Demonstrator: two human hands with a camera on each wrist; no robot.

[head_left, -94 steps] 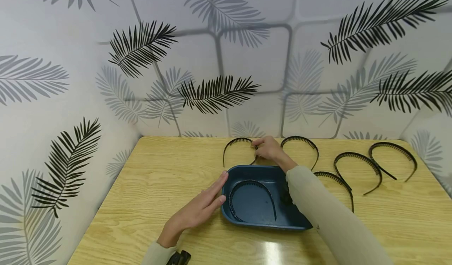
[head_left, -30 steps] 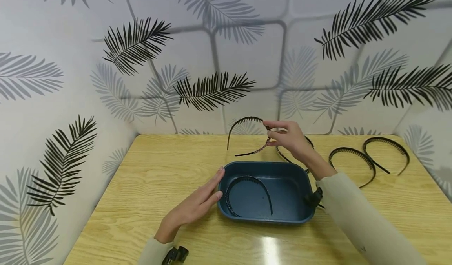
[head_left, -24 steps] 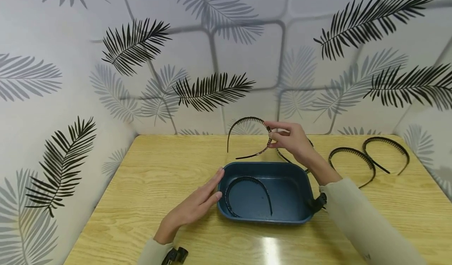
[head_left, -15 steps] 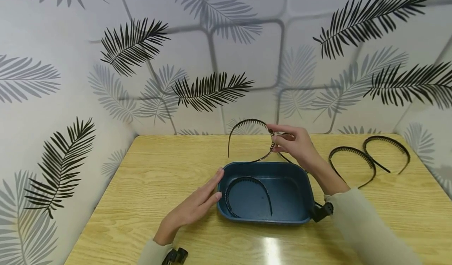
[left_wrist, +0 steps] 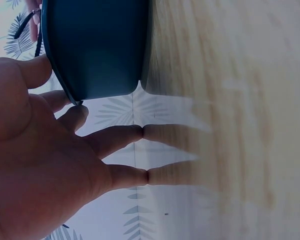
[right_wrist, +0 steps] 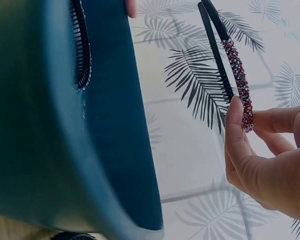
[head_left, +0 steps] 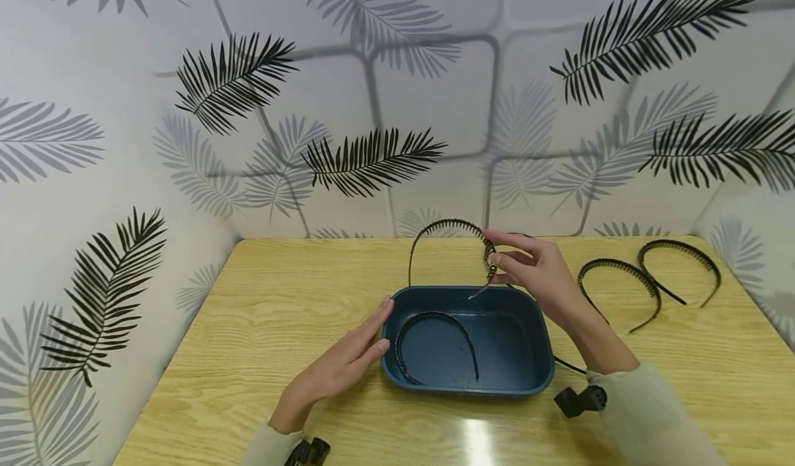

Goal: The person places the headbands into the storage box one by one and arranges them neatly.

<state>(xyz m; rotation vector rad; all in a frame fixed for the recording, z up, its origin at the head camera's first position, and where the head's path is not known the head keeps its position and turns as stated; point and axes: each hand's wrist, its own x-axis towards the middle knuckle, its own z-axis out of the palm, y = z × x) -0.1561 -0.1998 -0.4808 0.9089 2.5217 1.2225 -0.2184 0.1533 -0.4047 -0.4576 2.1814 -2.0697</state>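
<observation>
My right hand [head_left: 543,279] pinches a black toothed headband [head_left: 452,222] between thumb and fingers at its right side, just over the back rim of a dark blue plastic basin [head_left: 466,389]. Red and silver glitter stones cover the outside of the held headband [right_wrist: 238,72] in the right wrist view. Inside the basin, towards its left, lies another black headband [head_left: 437,313]. My left hand [head_left: 338,362] rests against the basin's left end with fingers extended; in the left wrist view its thumb is at the rim and two fingertips [left_wrist: 140,175] touch the table.
To the right on the wooden table [head_left: 273,300] lie two headbands, a nearer one [head_left: 615,262] and a farther one [head_left: 673,244]. Behind my right hand and forearm, others are mostly hidden; a dark end [head_left: 570,364] shows beside the basin. A leaf-patterned wall [head_left: 348,210] stands behind.
My right hand has lifted the headband from the table's back, then brought it rightward and lower, to the basin's back rim. The left hand stays at the basin.
</observation>
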